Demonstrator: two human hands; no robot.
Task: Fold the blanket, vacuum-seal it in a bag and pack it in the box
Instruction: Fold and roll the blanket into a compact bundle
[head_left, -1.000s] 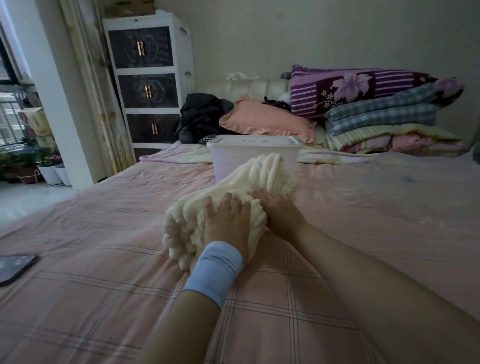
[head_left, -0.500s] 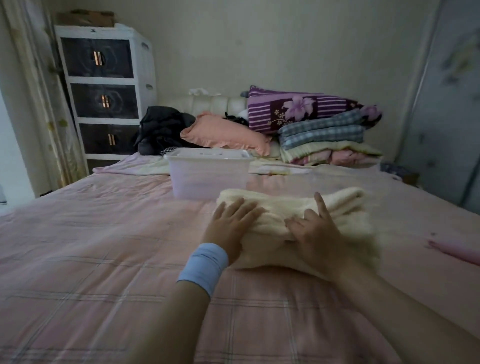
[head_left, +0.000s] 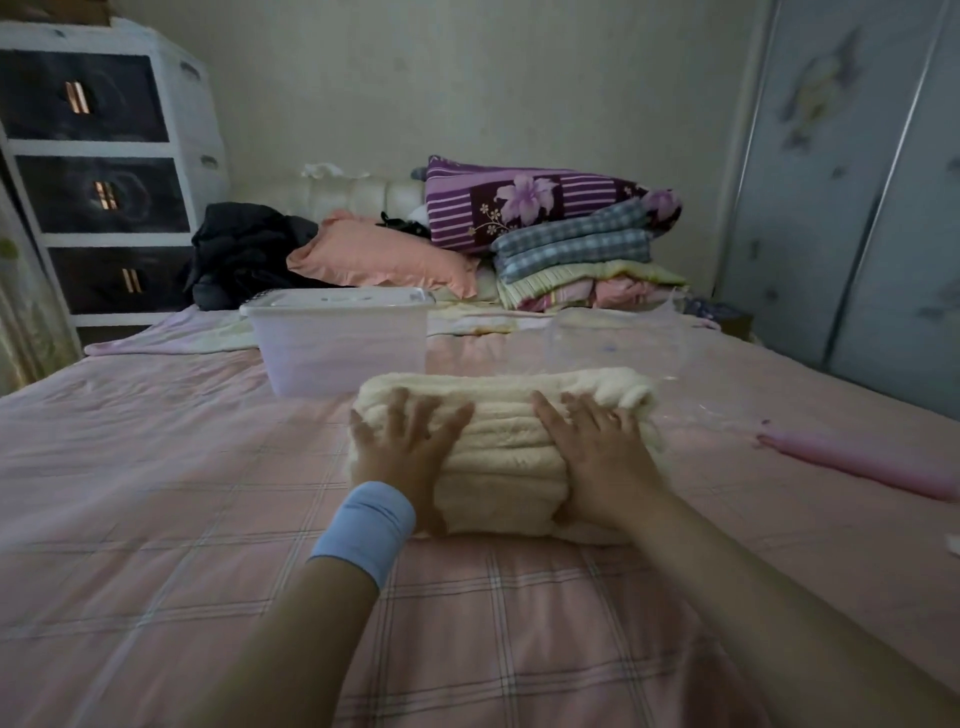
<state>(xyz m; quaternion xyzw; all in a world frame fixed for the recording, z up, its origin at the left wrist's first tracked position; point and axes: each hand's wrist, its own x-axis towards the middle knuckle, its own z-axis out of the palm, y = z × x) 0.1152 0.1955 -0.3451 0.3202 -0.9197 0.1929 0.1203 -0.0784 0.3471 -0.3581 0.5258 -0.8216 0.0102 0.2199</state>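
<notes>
The cream blanket (head_left: 501, 460) — a thick, fluffy stack of ribbed folds — lay on the bed (head_left: 156, 493) beneath the left grip (head_left: 405, 449) and right grip (head_left: 597, 460), both spread flat and pressing its near face, with the lidded box (head_left: 337, 348) just beyond the left one.

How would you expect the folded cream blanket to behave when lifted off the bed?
The blanket looks soft and plush, so it will probably sag and unfold unless supported underneath. Its fluffy stacked layers suggest it is light for its bulk.
</notes>
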